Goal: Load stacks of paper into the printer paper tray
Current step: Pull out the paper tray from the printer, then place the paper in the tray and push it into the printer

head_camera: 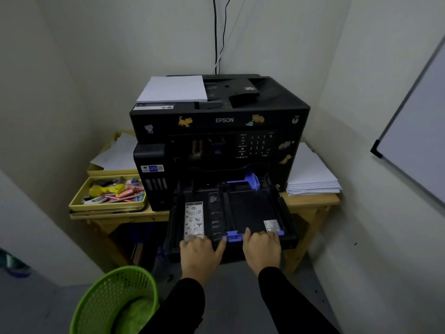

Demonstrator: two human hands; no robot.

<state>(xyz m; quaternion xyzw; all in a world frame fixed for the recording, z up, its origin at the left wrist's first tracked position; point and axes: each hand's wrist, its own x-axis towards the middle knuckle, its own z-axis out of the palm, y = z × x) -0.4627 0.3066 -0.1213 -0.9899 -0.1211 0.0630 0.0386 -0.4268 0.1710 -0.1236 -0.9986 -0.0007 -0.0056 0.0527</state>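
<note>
A black Epson printer [220,121] stands on a wooden table. Its black paper tray [250,210] is pulled out toward me and holds no paper. Blue paper guides show at the tray's front edge [232,236] and at its back right [251,180]. My left hand [201,253] rests on the tray's front rim at the left, its thumb touching the blue front guide. My right hand [262,249] grips the front rim just right of that guide. One white paper stack [173,89] lies on top of the printer, and another paper stack [310,174] lies on the table at the right.
A yellow tray [79,201] of pens and small items sits left of the printer, with loose sheets [118,153] behind it. A green mesh basket [115,300] stands on the floor at lower left. Walls close in on both sides; a whiteboard [419,131] leans at the right.
</note>
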